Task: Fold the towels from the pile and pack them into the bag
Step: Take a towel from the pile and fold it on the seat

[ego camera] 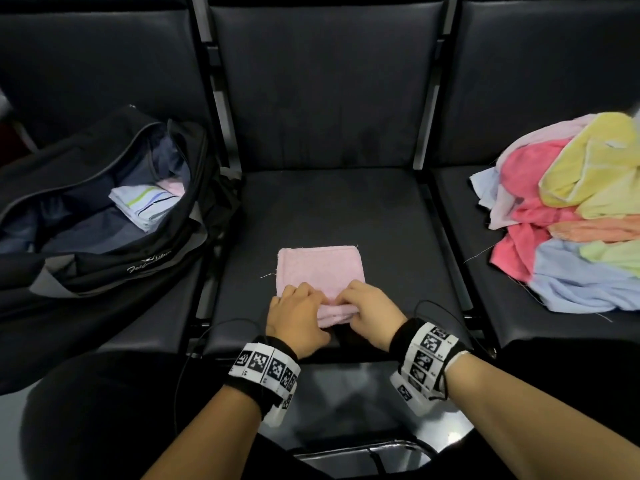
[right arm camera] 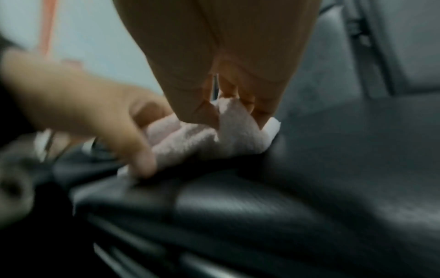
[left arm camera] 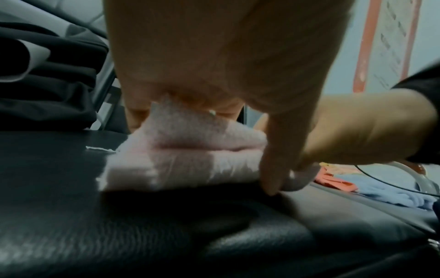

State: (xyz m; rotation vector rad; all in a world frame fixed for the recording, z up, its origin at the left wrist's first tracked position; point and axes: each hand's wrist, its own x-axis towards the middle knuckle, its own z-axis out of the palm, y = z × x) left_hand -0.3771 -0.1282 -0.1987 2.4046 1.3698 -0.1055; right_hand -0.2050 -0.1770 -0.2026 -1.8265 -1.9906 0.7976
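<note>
Three dark padded bench seats [ego camera: 322, 109] in a row, metal dividers between them, fill the head view. Left seat: large black fabric duffel bag [ego camera: 104, 216], zip open, mouth gaping; inside it, a folded white towel with green and dark stripes [ego camera: 147, 204] lies on dark contents, with a bit of pale pink cloth just behind it. Right seat: loose heap of unfolded terry towels [ego camera: 568, 209], colours yellow, coral pink, orange, light green, light blue and pale pink, all overlapping.

Middle seat: small pale pink terry towel [ego camera: 320, 268], partly folded, roughly square, flat on the cushion near the front edge, with a loose thread at its left side. Its near edge is doubled up into a thick roll.

Left hand [ego camera: 299, 317] and right hand [ego camera: 370, 311] sit side by side on that near edge, almost touching. Both pinch the doubled edge, fingers curled over the top. The left wrist view shows the thumb down at the seat surface under the layers. The right wrist view shows fingertips bunching pink cloth [right arm camera: 214, 135]; it is blurred, so finer detail cannot be told.

Black wristbands with printed square marker tags [ego camera: 266, 368] on both wrists, with thin black cables running off them.
</note>
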